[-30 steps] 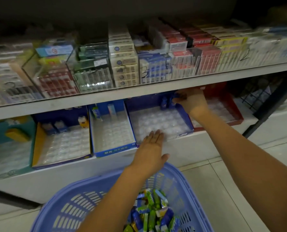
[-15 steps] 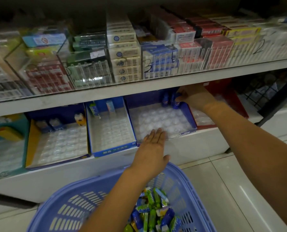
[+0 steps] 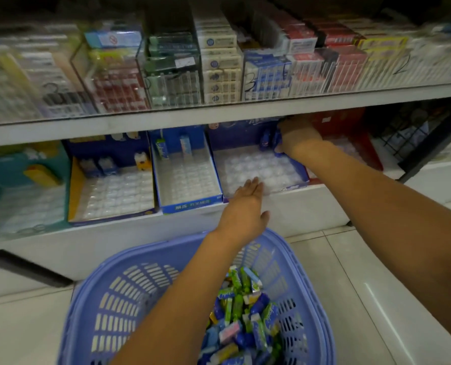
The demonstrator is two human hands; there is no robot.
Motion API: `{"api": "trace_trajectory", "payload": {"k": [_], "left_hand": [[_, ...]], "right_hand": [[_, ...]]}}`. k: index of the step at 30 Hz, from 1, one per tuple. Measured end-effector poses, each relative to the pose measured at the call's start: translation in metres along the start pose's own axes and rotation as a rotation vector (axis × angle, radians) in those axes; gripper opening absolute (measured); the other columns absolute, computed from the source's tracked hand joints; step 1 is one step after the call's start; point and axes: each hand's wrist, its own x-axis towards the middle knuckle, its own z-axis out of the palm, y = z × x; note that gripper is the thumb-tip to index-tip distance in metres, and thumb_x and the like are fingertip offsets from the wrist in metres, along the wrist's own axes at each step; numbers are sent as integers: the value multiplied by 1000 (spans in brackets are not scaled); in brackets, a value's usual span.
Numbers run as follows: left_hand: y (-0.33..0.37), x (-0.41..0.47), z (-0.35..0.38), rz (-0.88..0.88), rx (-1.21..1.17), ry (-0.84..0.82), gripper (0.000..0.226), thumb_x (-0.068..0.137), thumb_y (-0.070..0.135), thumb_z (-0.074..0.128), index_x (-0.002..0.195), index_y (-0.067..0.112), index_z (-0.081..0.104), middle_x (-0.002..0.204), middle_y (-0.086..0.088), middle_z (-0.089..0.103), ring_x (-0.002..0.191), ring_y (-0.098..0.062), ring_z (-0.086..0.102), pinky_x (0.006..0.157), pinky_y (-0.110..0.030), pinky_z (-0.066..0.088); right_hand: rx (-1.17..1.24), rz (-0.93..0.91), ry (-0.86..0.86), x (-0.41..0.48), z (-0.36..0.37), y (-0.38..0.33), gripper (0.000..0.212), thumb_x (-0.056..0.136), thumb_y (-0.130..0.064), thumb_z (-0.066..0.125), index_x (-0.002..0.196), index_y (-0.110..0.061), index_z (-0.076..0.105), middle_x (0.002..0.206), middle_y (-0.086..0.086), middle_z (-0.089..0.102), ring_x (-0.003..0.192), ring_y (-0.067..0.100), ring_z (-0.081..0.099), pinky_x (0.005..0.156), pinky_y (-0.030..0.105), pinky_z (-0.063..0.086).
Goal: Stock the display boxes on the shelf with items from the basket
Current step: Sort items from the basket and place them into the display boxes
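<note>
A lilac plastic basket [image 3: 92,299] on the floor holds several small green, blue and pink packs [image 3: 241,320]. On the lower shelf stand open display boxes. My left hand [image 3: 245,206] lies flat with straight fingers on the front edge of the dark blue display box [image 3: 253,169]. My right hand [image 3: 295,139] reaches under the upper shelf to that box's back right corner and pinches a small dark blue pack [image 3: 277,139] beside another upright one [image 3: 265,139]. The box's clear slotted tray is otherwise bare.
To the left stand a light blue box [image 3: 185,177] with two packs, a yellow-sided box [image 3: 108,191] and a teal box [image 3: 21,191]; a red box [image 3: 350,133] lies right. The upper shelf [image 3: 219,111] overhangs closely, loaded with cartons. A black wire rack [image 3: 414,133] stands far right.
My right hand has settled lower at the box's back right corner with the small blue pack. My left hand stays on the front edge. The view has shifted slightly.
</note>
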Motion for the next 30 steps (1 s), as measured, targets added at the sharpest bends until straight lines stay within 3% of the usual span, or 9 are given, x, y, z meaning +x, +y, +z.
{"api": "trace_trajectory", "payload": {"k": [3,6,9,11,13,15,19,27,30], "left_hand": [[-7,-35,16,21,-212,277,46,97,21,49,141,11,41,147,-9,39,130,-23,41,106,-34,37],[-30,-69,50,-87,-271,143,23,96,20,48,114,10,59,112,-11,63,97,-26,59,82,-39,49],[-61,-101,95,-221,-279,-253,24,93,10,48,110,2,62,111,-20,64,100,-32,59,83,-29,45],[-72,-123,127,-237,-307,-420,23,92,12,52,109,2,63,111,-19,63,104,-32,58,81,-29,42],[-74,-142,154,-260,-291,-527,15,93,20,53,90,6,56,93,-18,58,96,-36,58,70,-35,39],[-71,-150,170,-250,-249,-562,11,89,14,53,82,7,47,91,-20,54,94,-38,55,67,-36,34],[-73,-150,183,-267,-242,-478,32,89,13,57,117,-1,48,111,-25,55,101,-37,54,74,-38,42],[-83,-144,185,-466,-517,-515,20,93,17,51,74,12,44,79,-12,51,80,-29,52,68,-36,40],[-85,-137,181,-569,-589,-561,16,94,-1,42,90,2,58,107,-29,56,99,-39,55,78,-42,41]], "right_hand": [[20,-83,86,-43,6,-24,39,88,-18,61,121,1,55,121,21,58,109,36,55,89,38,47],[125,-263,-83,-105,42,-55,26,81,-28,68,94,-5,68,96,14,68,90,30,62,78,35,52],[141,-384,-471,-156,102,-82,23,84,-25,67,98,-8,64,87,9,61,84,28,56,74,32,45],[30,-369,-694,-177,147,-90,51,84,-30,69,126,-7,51,115,16,56,100,31,56,84,38,48],[-87,-335,-810,-192,188,-87,75,82,-29,72,142,-8,32,143,20,36,122,36,47,98,45,45],[-161,-332,-812,-203,216,-84,73,85,-23,70,143,-8,27,149,19,25,129,37,39,103,47,41],[-224,-369,-692,-212,246,-79,56,94,-11,54,143,-11,27,150,19,23,129,37,36,103,47,38],[-95,-319,-833,-204,255,-66,86,79,-38,74,143,-12,24,140,13,40,115,31,51,87,39,45],[4,-269,-861,-202,253,-65,76,88,-34,64,145,-10,20,135,14,45,105,28,53,79,35,44]]}}
